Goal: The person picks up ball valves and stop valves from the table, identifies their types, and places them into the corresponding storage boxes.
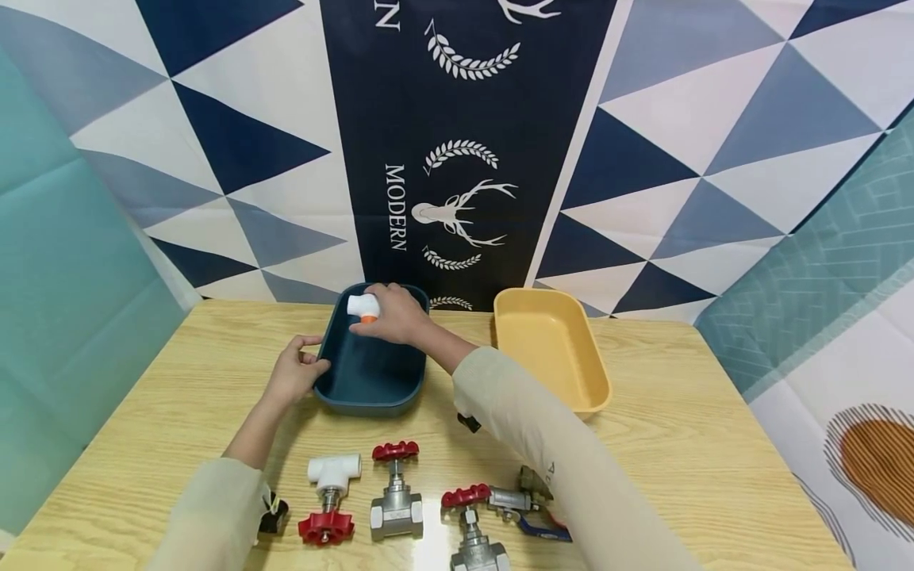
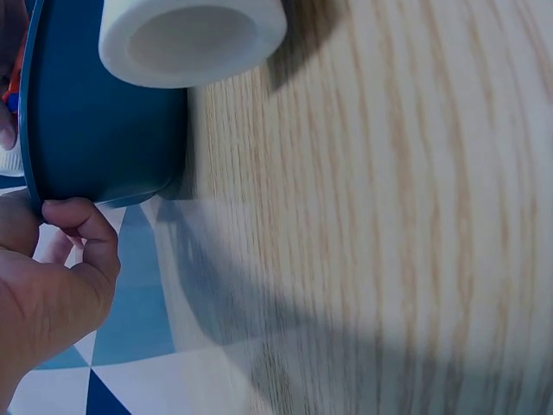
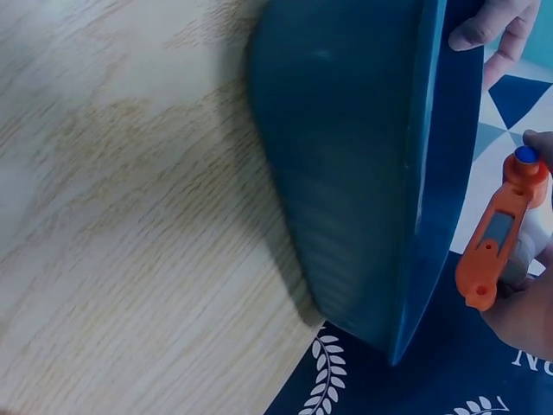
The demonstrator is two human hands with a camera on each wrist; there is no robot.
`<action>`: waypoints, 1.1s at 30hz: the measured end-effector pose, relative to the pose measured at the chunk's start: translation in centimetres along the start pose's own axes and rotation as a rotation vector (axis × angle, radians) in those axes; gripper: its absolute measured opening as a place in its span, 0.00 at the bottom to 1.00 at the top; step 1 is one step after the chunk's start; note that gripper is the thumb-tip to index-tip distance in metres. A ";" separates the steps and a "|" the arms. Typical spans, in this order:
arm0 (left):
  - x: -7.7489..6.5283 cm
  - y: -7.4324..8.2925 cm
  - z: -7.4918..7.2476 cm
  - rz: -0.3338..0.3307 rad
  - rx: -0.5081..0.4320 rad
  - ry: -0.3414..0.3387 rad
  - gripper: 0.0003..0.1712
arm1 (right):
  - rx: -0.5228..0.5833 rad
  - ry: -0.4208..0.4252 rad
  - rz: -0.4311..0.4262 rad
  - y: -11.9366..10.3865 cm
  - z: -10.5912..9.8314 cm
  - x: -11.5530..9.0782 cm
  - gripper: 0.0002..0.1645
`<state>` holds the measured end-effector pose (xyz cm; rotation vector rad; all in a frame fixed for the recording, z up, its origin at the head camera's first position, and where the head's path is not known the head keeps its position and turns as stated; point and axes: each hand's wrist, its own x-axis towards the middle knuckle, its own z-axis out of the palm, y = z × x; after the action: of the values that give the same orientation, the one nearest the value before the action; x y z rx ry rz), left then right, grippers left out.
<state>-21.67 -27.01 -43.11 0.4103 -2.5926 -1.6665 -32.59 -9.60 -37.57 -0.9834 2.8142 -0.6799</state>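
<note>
My left hand (image 1: 291, 374) pinches the left rim of a dark blue bin (image 1: 371, 377) between thumb and fingers; the left wrist view shows the thumb on the rim. Over the bin's far part, my right hand (image 1: 398, 316) grips a white plastic valve (image 1: 362, 306). An orange handle (image 3: 494, 246) with a blue knob on that valve shows in the right wrist view. Nearest the left forearm on the table lies a white tee-shaped valve (image 1: 333, 476) with a red handwheel.
To the right stands a yellow bin (image 1: 550, 341). Two metal gate valves, one (image 1: 397, 511) in the front middle and another (image 1: 477, 551) at the front edge, have red handwheels. A ball valve with a blue lever (image 1: 543, 531) lies partly under the right sleeve. Patterned cloth (image 1: 457, 159) hangs behind the table.
</note>
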 end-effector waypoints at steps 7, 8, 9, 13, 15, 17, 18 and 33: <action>0.1 0.0 0.0 0.011 -0.012 0.000 0.26 | -0.005 -0.013 0.031 0.3 0.4 0.1 0.43; 0.1 0.0 0.0 0.014 -0.012 0.000 0.26 | -0.003 -0.015 0.034 0.4 0.4 0.1 0.43; 0.1 0.0 0.0 0.017 -0.012 0.003 0.26 | -0.004 -0.016 0.036 0.4 0.5 0.2 0.43; 0.1 0.0 0.0 0.032 -0.009 0.000 0.25 | -0.012 -0.014 0.051 0.7 0.7 0.3 0.43; 0.1 0.0 0.1 0.036 -0.009 0.001 0.25 | -0.020 -0.013 0.060 0.8 0.8 0.4 0.43; 0.1 0.0 0.1 0.034 -0.010 0.002 0.25 | -0.020 -0.010 0.065 0.9 0.9 0.5 0.43; 0.2 0.1 0.1 0.032 -0.012 0.004 0.25 | -0.019 -0.012 0.068 0.9 1.0 0.6 0.43; 0.4 -0.2 -0.1 0.011 -0.014 0.008 0.25 | -0.018 -0.024 0.087 0.7 1.9 1.1 0.44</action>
<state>-21.97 -27.25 -43.31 0.3999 -2.5716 -1.6750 -33.48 -10.51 -39.55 -0.8606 2.8277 -0.6288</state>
